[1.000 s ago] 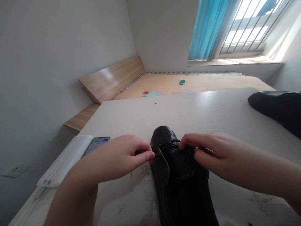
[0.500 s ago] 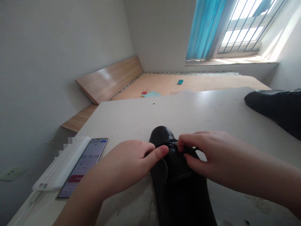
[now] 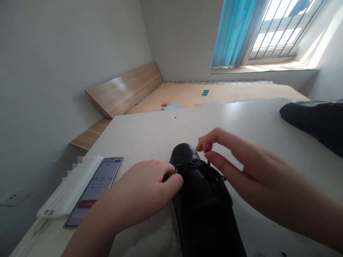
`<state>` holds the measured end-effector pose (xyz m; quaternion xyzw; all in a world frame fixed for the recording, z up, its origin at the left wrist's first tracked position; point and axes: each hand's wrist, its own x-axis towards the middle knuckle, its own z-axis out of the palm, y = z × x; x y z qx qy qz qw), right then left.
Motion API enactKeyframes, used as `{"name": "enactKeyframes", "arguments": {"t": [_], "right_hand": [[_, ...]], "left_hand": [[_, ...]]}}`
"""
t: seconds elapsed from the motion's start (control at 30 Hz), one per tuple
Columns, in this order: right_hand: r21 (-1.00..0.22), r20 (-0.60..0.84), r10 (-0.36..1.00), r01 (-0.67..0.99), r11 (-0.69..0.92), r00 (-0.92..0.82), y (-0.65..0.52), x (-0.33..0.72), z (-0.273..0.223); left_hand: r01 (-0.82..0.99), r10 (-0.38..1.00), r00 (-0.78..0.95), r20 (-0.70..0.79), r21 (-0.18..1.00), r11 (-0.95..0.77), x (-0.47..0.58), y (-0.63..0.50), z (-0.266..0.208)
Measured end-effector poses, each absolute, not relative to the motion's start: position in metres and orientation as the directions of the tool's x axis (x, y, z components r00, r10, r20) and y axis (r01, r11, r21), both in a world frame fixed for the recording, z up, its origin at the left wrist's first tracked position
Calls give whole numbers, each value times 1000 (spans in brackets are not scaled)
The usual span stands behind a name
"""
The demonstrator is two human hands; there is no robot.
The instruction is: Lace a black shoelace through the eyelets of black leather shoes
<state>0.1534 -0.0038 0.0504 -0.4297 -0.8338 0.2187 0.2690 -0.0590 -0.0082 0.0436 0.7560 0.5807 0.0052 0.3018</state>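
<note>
A black leather lace-up shoe (image 3: pixel 198 192) lies on the white table, toe pointing away from me. Thin black shoelace (image 3: pixel 191 164) crosses its front in loops. At the shoe's left side my left hand (image 3: pixel 151 194) is closed, thumb against bent fingers, where the lace runs in; the grip itself is partly hidden. My right hand (image 3: pixel 235 162) is raised just above the shoe's right side and pinches a strand of the lace between thumb and fingertips, the strand hanging down to the shoe.
A second black shoe (image 3: pixel 314 121) rests at the table's right edge. On the left lie a phone (image 3: pixel 93 191) with a timer on screen and a white box-like object (image 3: pixel 71 185). Beyond the white table (image 3: pixel 150 137) stands a bed (image 3: pixel 235 92) with a wooden headboard (image 3: pixel 128 89).
My right hand has risen and moved toward the toe, drawing up a lace strand. My left thumb has drawn back left against its fingers. The shoe stays in place.
</note>
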Motion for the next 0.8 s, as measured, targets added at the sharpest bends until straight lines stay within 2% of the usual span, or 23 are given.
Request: {"name": "enactKeyframes", "arguments": {"t": [0.07, 0.17, 0.2, 0.27, 0.37, 0.43, 0.53, 0.67, 0.73, 0.8], "right_hand": [[-701, 267, 860, 525, 483, -435, -4, 154, 61], [-688, 309, 867, 537, 488, -391, -5, 152, 75], [-653, 318, 855, 559, 511, -410, -4, 150, 78], [-554, 242, 813, 612, 564, -530, -2, 142, 81], [-332, -42, 711, 681, 652, -701, 4, 125, 77], [-209, -175, 664, 687, 696, -727, 8, 114, 71], [-142, -220, 670, 703, 697, -709, 10, 103, 63], [-162, -213, 698, 729, 665, -683, 9, 103, 57], [-225, -172, 699, 718, 658, -694, 9, 107, 58], [-338, -115, 720, 708, 619, -684, 12, 113, 62]], "left_hand": [[876, 880, 323, -349, 461, -139, -58, -8, 44], [878, 876, 327, -354, 456, -143, -59, -8, 43], [877, 875, 331, -352, 457, -148, -60, -8, 43], [867, 874, 349, -339, 471, -163, -61, -8, 42], [847, 862, 378, -338, 503, -173, -63, -7, 43], [840, 851, 385, -356, 518, -164, -63, -6, 44], [837, 847, 383, -368, 525, -151, -63, -6, 46], [833, 848, 378, -371, 535, -137, -62, -6, 46], [831, 847, 380, -372, 539, -136, -63, -5, 44], [834, 845, 379, -377, 535, -135, -65, -4, 42]]}}
